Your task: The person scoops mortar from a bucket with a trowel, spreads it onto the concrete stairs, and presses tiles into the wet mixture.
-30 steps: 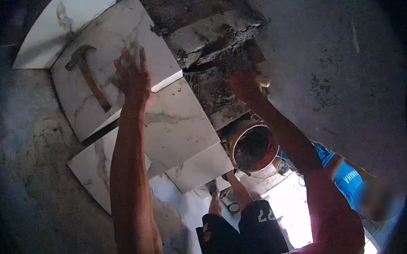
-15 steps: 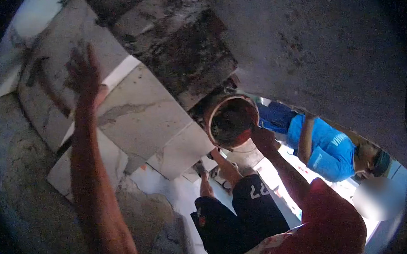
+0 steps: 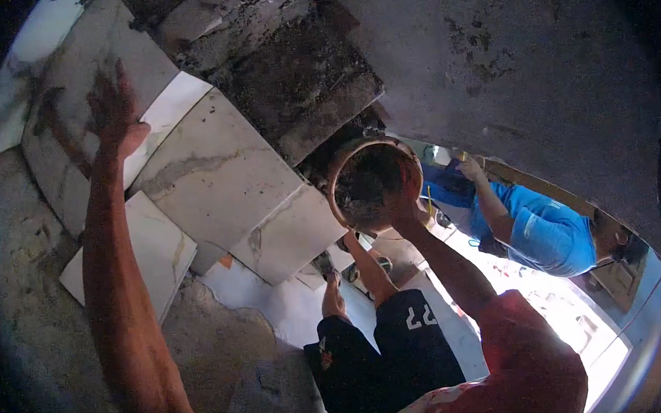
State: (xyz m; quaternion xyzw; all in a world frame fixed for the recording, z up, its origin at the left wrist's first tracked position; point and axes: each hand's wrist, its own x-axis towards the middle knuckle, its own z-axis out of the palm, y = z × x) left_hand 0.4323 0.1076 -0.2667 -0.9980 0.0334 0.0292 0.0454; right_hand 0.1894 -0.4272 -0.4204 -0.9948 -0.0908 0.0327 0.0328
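Note:
My left hand [image 3: 115, 113] has its fingers spread against the upright marbled tile [image 3: 139, 48] at the upper left, beside a white tile edge [image 3: 179, 98]. Below and to the right of it lie large pale tiles [image 3: 212, 164] with grey veins. My right hand [image 3: 399, 203] reaches over the near rim into a round bucket [image 3: 337, 199]. Dark material [image 3: 366, 178] shows inside the bucket. The fingers of that hand are dim in there, and whether they hold anything is hidden.
A person in a blue shirt [image 3: 548, 229] is at the right beyond the bucket. A loose tile stack [image 3: 150, 249] lies under my left forearm. A dark, rough patch [image 3: 301, 81] lies above the tiles, next to a grey wall [image 3: 518, 69]. My legs [image 3: 383, 361] are below.
My right hand has moved from the bucket's rim to inside it. My left hand appears slightly further left and up, still spread. The other person's arm has shifted and a hand now shows.

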